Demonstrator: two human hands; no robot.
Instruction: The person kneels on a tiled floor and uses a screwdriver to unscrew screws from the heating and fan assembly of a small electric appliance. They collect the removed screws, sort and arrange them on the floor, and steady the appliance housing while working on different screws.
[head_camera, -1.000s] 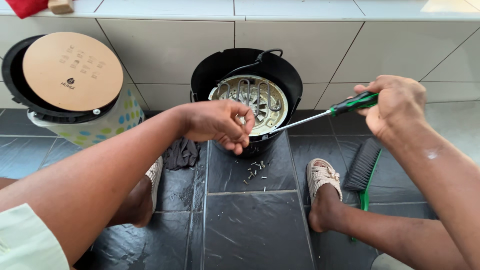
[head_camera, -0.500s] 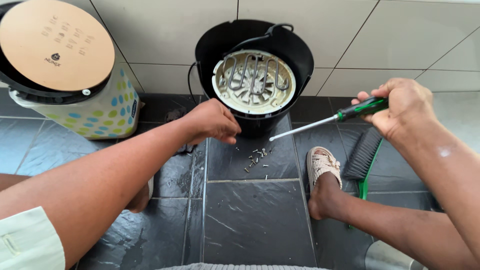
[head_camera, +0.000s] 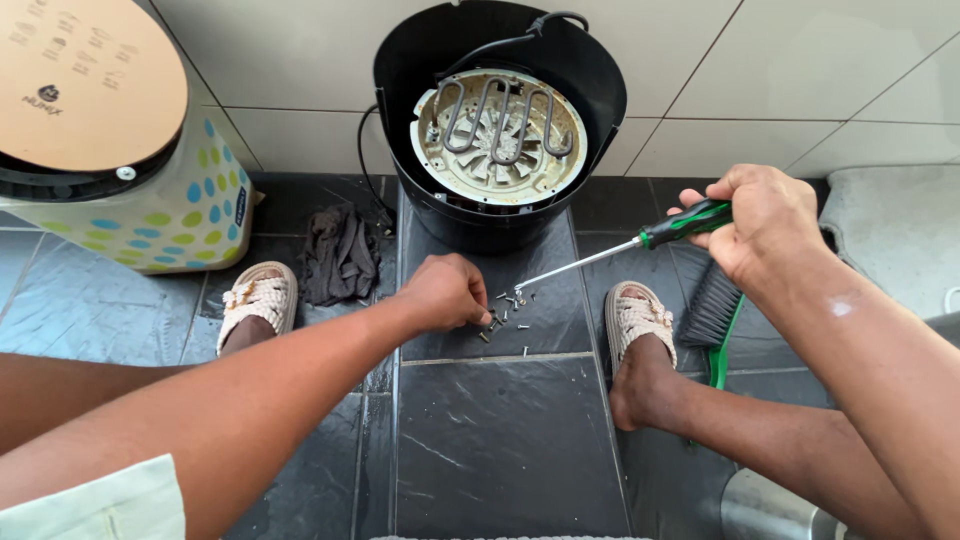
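Observation:
My left hand (head_camera: 444, 292) is down at the dark tiled floor, fingers pinched at a small heap of several loose screws (head_camera: 508, 310); whether a screw is between the fingers I cannot tell. My right hand (head_camera: 762, 222) grips a screwdriver (head_camera: 640, 243) with a green and black handle, its shaft slanting down-left with the tip just above the screws. Behind them a black round appliance (head_camera: 500, 215) leans against the tiled wall, its open side showing a pale metal plate with a coiled heating element (head_camera: 498, 135).
A round unit with a tan lid and dotted body (head_camera: 120, 200) stands at the left. A dark rag (head_camera: 338, 255) lies beside the appliance. A green-handled brush (head_camera: 715, 320) lies by my right foot (head_camera: 640, 350). My left foot (head_camera: 255, 305) wears a woven sandal.
My left hand has come away from the appliance down to the screws on the floor. The screwdriver tip has left the plate and dropped toward the screws. The view has tilted downward.

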